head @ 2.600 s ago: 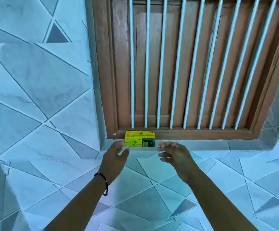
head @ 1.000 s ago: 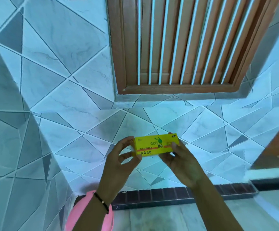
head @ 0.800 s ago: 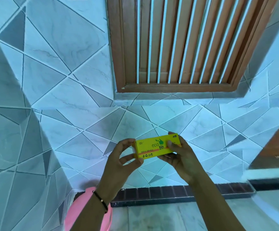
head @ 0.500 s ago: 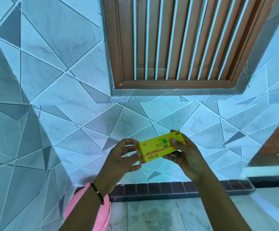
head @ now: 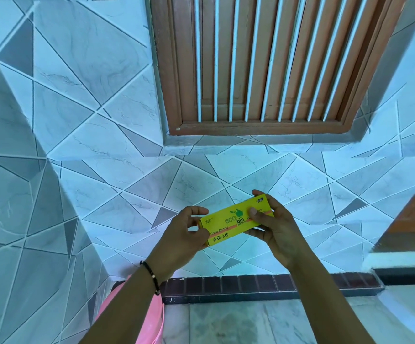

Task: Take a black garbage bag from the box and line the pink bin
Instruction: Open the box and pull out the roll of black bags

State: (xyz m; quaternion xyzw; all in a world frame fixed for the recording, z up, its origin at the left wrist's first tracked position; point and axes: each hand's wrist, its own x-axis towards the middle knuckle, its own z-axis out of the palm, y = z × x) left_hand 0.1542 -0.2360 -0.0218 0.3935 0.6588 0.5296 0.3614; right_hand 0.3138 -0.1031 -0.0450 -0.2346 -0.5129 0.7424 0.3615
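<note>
A small yellow box (head: 228, 223) printed "eco bin" is held level in front of the tiled wall. My left hand (head: 180, 234) grips its left end with curled fingers. My right hand (head: 274, 228) grips its right end, thumb pressed on the front face. The box looks closed and no black bag shows. The pink bin (head: 151, 319) stands on the floor at the lower left, mostly hidden behind my left forearm.
A wooden window frame (head: 258, 129) with pale bars is set in the wall above. A dark brick skirting (head: 251, 285) runs along the wall's foot. A brown door edge (head: 414, 219) and white ledge stand at the right.
The box came off the window sill and down to chest height in both hands. Since a second ago it has tilted slightly, right end up, and my right thumb slid onto its face.
</note>
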